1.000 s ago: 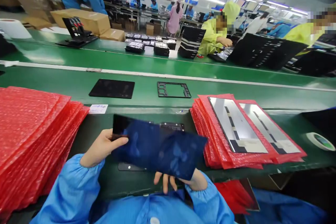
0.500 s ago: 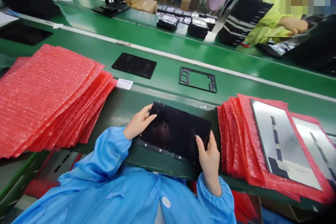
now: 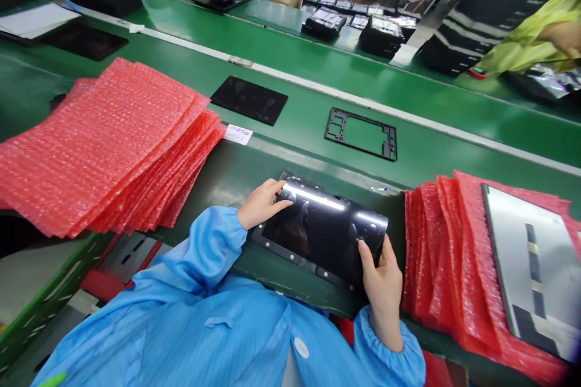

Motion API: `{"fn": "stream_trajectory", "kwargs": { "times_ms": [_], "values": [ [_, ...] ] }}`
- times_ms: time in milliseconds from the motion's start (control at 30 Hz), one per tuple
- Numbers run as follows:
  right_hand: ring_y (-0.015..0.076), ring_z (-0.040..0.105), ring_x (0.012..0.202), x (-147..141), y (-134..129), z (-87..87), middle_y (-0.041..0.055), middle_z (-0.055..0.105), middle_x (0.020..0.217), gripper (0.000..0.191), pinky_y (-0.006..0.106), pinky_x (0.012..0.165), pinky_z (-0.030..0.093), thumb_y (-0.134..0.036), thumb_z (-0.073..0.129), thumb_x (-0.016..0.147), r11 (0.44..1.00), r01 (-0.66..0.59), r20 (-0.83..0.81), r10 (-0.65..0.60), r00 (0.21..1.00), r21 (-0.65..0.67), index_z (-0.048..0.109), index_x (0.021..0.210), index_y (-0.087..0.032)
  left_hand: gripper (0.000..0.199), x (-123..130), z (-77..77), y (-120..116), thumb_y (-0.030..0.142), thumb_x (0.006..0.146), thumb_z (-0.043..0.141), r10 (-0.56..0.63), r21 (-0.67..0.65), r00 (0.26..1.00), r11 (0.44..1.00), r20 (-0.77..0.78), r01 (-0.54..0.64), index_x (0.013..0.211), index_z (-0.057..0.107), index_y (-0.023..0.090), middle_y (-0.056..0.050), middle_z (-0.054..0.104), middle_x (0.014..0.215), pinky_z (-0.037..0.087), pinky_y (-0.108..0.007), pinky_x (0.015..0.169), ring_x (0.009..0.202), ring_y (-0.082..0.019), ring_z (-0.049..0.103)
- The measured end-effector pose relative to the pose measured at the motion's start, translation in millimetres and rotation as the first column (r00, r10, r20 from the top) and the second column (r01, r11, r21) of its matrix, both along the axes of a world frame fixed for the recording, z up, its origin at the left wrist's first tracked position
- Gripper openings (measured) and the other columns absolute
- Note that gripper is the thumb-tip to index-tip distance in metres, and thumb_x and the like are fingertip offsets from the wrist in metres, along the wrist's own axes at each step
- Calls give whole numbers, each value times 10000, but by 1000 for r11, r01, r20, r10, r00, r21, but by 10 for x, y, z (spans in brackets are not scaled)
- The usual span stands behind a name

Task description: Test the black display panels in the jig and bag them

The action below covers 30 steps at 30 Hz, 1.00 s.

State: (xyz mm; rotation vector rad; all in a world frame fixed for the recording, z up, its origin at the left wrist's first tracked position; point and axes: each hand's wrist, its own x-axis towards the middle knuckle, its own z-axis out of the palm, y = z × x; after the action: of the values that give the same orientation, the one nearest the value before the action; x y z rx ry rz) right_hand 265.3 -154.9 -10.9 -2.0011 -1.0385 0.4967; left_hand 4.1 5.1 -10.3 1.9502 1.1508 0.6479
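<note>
A glossy black display panel (image 3: 324, 231) lies flat on a black fixture (image 3: 290, 259), whose edge with small white dots shows along the near side. My left hand (image 3: 262, 204) rests its fingers on the panel's far left corner. My right hand (image 3: 382, 275) grips the near right edge, with the thumb on the glass. Blue sleeves with elastic cuffs reach both wrists. The part of the fixture under the panel is hidden.
Stacked red bubble-wrap bags (image 3: 109, 145) lie to the left, and another stack (image 3: 447, 254) to the right carries a silver-backed panel (image 3: 529, 266). On the green belt (image 3: 299, 97) lie a black plate (image 3: 249, 100), a black frame (image 3: 361, 133) and a label (image 3: 238, 134). A co-worker's yellow-green sleeve (image 3: 531, 30) shows upper right.
The panel has gone from tilted in the air above the fixture to lying flat on it. Both hands have come down with it, and my view has turned slightly.
</note>
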Motion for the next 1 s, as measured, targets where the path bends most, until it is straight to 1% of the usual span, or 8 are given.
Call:
{"fn": "stream_trajectory", "kwargs": {
  "times_ms": [300, 400, 467, 567, 633, 700, 833, 1000],
  "values": [
    [289, 602, 1169, -22, 0, -16, 88, 614, 1305, 730, 428, 1020, 442, -579, 596, 843, 999, 36, 19, -35, 999, -31, 414, 1461, -235, 368, -3, -6, 20, 331, 846, 654, 4, 5, 999, 1000, -43, -3, 1172, 600, 170, 2, 507, 883, 419, -264, 630, 612, -106, 447],
    [293, 579, 1201, -36, 1, -12, 104, 588, 1336, 759, 419, 1027, 433, -590, 586, 842, 999, 37, 41, -36, 999, -19, 400, 1470, -208, 386, -1, 1, 22, 328, 846, 660, 6, 14, 997, 1000, -77, -5, 1192, 594, 170, -1, 521, 889, 435, -266, 642, 627, -114, 476],
    [300, 579, 1199, -38, -5, 0, 112, 589, 1333, 765, 411, 999, 451, -604, 579, 839, 999, 45, 70, -43, 997, -19, 408, 1465, -199, 423, 5, 20, -8, 336, 852, 661, 10, 23, 995, 1000, -96, -8, 1226, 576, 159, -16, 541, 924, 453, -277, 686, 685, -132, 523],
    [313, 648, 1080, -20, -28, 18, 115, 657, 1231, 758, 391, 864, 510, -624, 561, 844, 995, 51, 137, -39, 990, -86, 414, 1462, -210, 481, 19, 64, -123, 386, 900, 600, 72, 150, 962, 988, -265, -32, 1307, 518, 141, -67, 572, 1051, 466, -297, 753, 872, -190, 590],
    [312, 682, 984, 6, -47, 17, 120, 691, 1156, 759, 370, 782, 520, -634, 546, 851, 989, 39, 169, -14, 986, -143, 411, 1463, -206, 479, 24, 85, -224, 408, 939, 529, 124, 277, 894, 961, -431, 0, 1338, 492, 144, -83, 582, 1100, 468, -295, 728, 955, -213, 599],
    [310, 691, 936, 35, -61, 3, 136, 703, 1110, 769, 361, 758, 515, -646, 523, 858, 984, 24, 189, 10, 982, -178, 412, 1462, -182, 453, 20, 84, -308, 413, 965, 473, 149, 352, 830, 934, -538, 60, 1337, 497, 154, -75, 596, 1078, 462, -289, 670, 952, -208, 607],
    [311, 691, 906, 72, -53, -27, 165, 708, 1055, 795, 362, 762, 511, -661, 474, 874, 977, -4, 215, 51, 975, -214, 401, 1465, -134, 419, 2, 33, -378, 420, 993, 397, 177, 410, 787, 906, -591, 105, 1316, 520, 183, -59, 607, 1020, 441, -285, 617, 896, -186, 615],
    [287, 700, 727, 84, -15, 3, 107, 723, 879, 763, 340, 654, 508, -671, 448, 888, 962, -11, 258, 85, 962, -274, 403, 1464, -172, 420, -2, 5, -372, 414, 1004, 367, 179, 423, 789, 899, -588, 112, 1318, 521, 182, -70, 612, 1012, 418, -280, 603, 892, -181, 614]
  ]
}}
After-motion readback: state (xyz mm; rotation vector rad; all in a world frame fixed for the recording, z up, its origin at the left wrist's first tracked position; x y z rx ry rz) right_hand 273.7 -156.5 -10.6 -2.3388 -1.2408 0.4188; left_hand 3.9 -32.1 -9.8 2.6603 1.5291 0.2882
